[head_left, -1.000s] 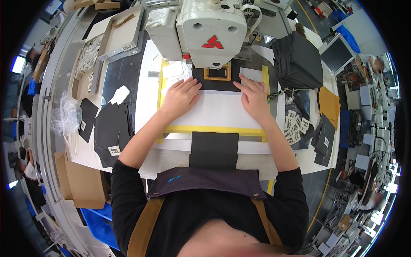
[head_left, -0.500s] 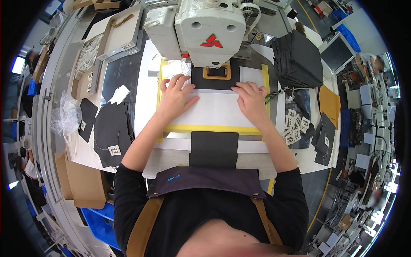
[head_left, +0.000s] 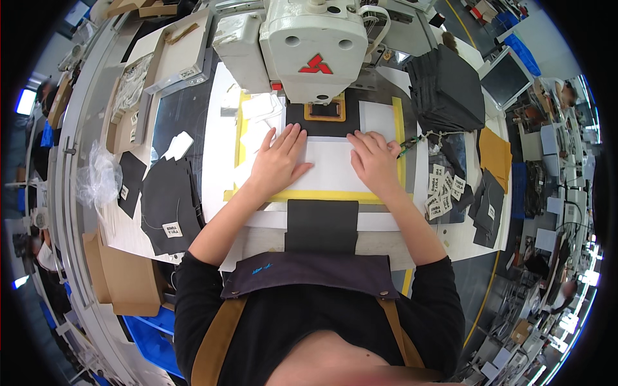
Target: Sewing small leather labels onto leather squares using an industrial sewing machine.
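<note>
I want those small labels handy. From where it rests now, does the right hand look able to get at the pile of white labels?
Probably yes. The right hand lies flat on the white template, and the white labels sit just to its right on the table, with nothing standing between them.

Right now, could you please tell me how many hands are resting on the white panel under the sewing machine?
2: the left hand and the right hand lie flat, side by side, on the white panel below the sewing machine.

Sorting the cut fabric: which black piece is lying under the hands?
The long black strip running from the person's apron up under the white template to the sewing machine; the other black pieces lie off to the sides.
</note>
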{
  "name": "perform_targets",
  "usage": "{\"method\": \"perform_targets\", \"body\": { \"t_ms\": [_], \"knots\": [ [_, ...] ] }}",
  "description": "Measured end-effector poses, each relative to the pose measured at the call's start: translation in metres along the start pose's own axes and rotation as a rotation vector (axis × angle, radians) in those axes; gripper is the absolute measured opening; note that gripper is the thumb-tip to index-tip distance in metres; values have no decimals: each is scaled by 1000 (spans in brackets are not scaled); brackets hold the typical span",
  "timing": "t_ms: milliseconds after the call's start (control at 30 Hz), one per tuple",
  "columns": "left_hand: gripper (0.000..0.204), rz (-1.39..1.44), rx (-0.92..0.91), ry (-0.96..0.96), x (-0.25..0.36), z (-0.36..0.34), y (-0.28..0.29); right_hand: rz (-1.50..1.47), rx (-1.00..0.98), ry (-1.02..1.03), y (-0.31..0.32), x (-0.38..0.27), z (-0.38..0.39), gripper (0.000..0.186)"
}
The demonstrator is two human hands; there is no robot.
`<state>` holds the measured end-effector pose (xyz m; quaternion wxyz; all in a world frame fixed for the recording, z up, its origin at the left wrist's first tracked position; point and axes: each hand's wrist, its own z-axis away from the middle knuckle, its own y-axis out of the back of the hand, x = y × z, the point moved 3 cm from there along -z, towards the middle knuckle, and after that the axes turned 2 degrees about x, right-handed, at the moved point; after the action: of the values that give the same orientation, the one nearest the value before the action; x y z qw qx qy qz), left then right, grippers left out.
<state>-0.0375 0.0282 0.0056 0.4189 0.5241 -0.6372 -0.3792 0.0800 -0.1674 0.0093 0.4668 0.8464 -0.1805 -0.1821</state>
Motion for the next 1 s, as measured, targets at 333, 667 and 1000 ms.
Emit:
{"method": "perform_targets", "body": {
  "t_ms": [333,667,1000],
  "knots": [
    [71,-22,-2,53,10,0,-9,52,7,-33,0,-4,6,34],
    [71,-12,-32,101,13,1,-11,64,4,-37,1,-4,6,35],
    [71,-24,-37,101,15,1,-9,82,-10,-43,2,-5,7,36]
  ]
}}
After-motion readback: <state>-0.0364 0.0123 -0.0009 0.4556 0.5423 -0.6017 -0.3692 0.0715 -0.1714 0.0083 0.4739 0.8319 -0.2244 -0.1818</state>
